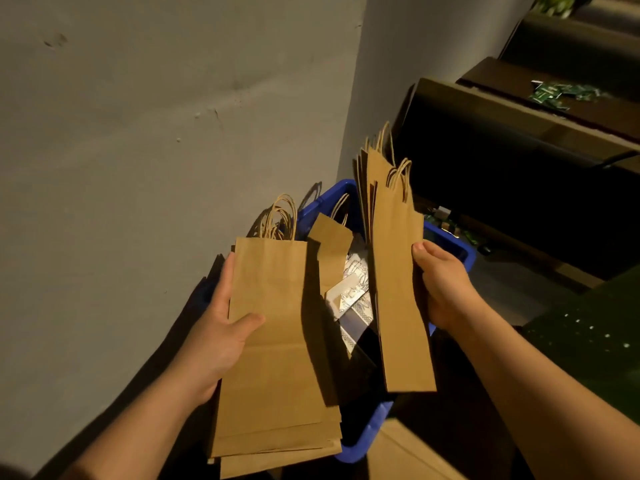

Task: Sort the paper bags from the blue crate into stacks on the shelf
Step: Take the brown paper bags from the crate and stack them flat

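Observation:
My left hand (221, 327) grips a flat stack of brown paper bags (273, 358) with twisted handles, held face up over the left side of the blue crate (367, 434). My right hand (443, 289) holds a second bundle of brown paper bags (394, 265) nearly edge-on and upright, handles pointing up. Between the two bundles another brown bag (330, 247) stands inside the crate, beside white patterned packets (353, 292). Most of the crate is hidden behind the bags.
A plain grey wall (156, 116) fills the left and meets a corner behind the crate. Dark shelves (512, 140) step up on the right, with small green packets (557, 93) scattered on an upper level. A cardboard surface (408, 452) lies at the bottom.

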The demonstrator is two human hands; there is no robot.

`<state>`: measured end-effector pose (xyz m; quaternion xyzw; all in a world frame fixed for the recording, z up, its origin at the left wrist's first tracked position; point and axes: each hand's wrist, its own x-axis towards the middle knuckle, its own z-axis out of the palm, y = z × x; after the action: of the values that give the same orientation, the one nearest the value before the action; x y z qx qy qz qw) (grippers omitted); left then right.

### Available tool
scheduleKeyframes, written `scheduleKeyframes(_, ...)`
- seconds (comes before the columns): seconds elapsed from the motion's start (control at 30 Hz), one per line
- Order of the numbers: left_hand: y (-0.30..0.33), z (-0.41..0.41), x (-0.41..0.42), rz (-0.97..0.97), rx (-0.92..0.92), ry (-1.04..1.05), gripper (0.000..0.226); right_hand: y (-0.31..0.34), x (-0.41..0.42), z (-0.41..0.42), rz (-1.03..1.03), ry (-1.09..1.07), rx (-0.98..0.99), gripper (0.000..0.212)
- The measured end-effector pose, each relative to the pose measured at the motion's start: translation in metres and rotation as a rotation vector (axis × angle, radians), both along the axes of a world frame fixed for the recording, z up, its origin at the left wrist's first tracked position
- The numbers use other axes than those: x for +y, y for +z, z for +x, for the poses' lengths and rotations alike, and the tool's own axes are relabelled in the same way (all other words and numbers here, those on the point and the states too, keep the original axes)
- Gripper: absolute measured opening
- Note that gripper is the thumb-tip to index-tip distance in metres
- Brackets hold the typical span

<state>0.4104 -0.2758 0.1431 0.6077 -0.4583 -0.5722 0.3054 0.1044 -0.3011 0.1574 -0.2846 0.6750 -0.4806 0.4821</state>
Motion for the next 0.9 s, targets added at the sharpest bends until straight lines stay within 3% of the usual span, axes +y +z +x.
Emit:
scheduleKeyframes(0.17,0.008,-0.007,0.002,-0.074,-0.091,-0.087,0.090,-0.002,0.017,0.022,-0.013,0.106,-0.115,0.030)
scheduleKeyframes(0.3,0.006,-0.008,0.000,-0.028,-0.146,-0.102,0.050,-0.011,0.026,0.044,0.005,0.156,-0.090,0.028)
scheduleKeyframes(0.4,0.006,-0.009,-0.001,0.050,-0.080,-0.054,0.025,-0.020,0.033,0.057,0.011,0.242,0.009,0.025)
scheduleKeyframes(0.5,0.011,-0.013,0.001,0.065,0.082,0.052,0.045,-0.021,0.040,0.071,0.015,0.254,0.046,0.022)
scheduleKeyframes(0.6,0.005,-0.013,0.000,0.084,0.109,0.093,0.062,-0.025,0.045,0.076,0.047,0.267,0.078,0.021)
scheduleKeyframes(0.77,-0.004,-0.010,-0.001,0.017,0.089,0.076,0.034,-0.026,0.053,0.073,0.095,0.384,0.125,0.026)
scheduleKeyframes(0.9,-0.003,-0.012,-0.003,-0.070,0.103,0.054,0.053,-0.029,0.057,0.074,0.100,0.385,0.134,0.024)
